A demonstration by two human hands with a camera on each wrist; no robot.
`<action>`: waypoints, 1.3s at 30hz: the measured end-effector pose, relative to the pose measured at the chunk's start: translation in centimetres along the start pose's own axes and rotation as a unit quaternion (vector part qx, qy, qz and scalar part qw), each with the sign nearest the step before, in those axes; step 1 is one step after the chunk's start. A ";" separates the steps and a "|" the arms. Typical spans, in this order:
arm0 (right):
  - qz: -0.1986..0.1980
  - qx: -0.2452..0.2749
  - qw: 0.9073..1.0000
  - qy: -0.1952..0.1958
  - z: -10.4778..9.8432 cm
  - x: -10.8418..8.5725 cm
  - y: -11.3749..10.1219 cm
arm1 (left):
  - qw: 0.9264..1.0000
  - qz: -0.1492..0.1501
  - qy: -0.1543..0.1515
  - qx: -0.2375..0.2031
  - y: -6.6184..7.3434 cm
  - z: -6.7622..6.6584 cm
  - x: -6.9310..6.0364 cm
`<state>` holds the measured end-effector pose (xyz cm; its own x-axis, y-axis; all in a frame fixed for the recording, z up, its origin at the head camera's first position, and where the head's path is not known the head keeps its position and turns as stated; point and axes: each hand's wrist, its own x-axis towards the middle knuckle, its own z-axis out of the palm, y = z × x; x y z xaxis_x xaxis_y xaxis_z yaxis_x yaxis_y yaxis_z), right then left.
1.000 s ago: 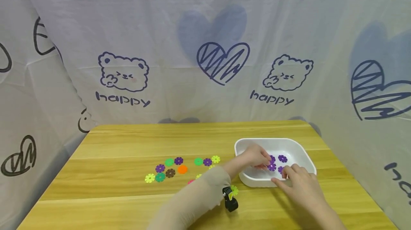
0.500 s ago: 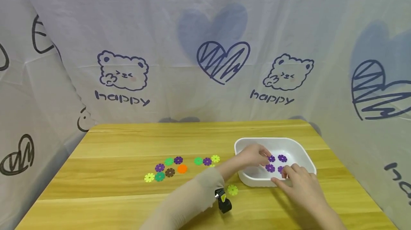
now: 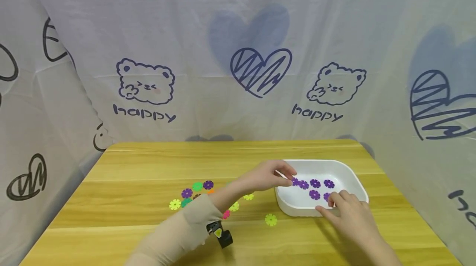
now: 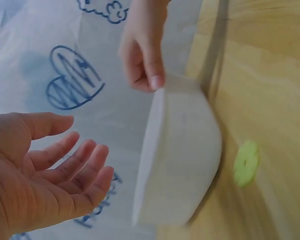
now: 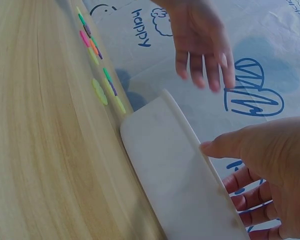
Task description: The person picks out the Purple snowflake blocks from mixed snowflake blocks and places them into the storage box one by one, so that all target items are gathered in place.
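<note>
Fingers of the left hand (image 3: 265, 176) curve loosely apart, a gap showing between thumb and index, above the left end of the white tray (image 3: 303, 211); the left wrist view shows them relaxed. The right hand (image 3: 351, 215) pinches the tray's near rim, its thumb outside the wall and its other fingers reaching over to the inside. Six notched purple discs (image 3: 314, 194) lie in the tray: two close together at the left, just beside the left fingertips, three around the middle and right, and one partly hidden by the right hand's fingers. Whether the left fingertips touch the nearest disc, I cannot tell. In front of the tray, a lime disc (image 3: 271, 219) lies on the wooden table (image 3: 104, 216). Farther left, a yellow disc (image 3: 175, 204), a green disc (image 3: 197, 186) and a pink disc (image 3: 226, 214) lie among others, some partly covered by the left arm. A black device (image 3: 224, 239) sits at the cuff of the beige sleeve (image 3: 174, 233). Behind the table hangs a pale cloth (image 3: 201, 51) printed with hearts, bear faces and "happy".
</note>
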<state>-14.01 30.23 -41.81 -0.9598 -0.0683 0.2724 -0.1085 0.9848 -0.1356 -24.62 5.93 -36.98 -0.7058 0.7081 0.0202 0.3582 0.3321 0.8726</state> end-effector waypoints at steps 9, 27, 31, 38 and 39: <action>0.000 -0.001 1.000 0.000 0.1 0.1 0.1 | 1.000 0.003 0.022 0.006 -1.6 -4.2 -3.9; 0.004 0.001 1.000 -0.006 0.1 0.1 0.2 | 0.998 -0.039 0.047 -0.019 -9.4 -6.6 -4.1; 0.004 0.002 1.000 -0.004 0.0 0.1 0.1 | 0.998 -0.053 0.019 0.012 -10.6 -6.7 -3.5; 0.001 -0.002 1.000 -0.003 0.0 0.1 0.0 | 0.995 -0.063 -0.001 0.073 -12.3 -6.2 -2.5; 0.001 -0.003 1.000 -0.004 0.0 0.1 0.0 | 0.995 -0.066 -0.004 0.077 -12.4 -6.1 -2.4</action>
<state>-14.07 30.24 -41.77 -0.9617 -0.0681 0.2654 -0.1059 0.9857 -0.1310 -31.11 -3.67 -44.86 -0.7490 0.6558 -0.0942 0.3522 0.5145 0.7818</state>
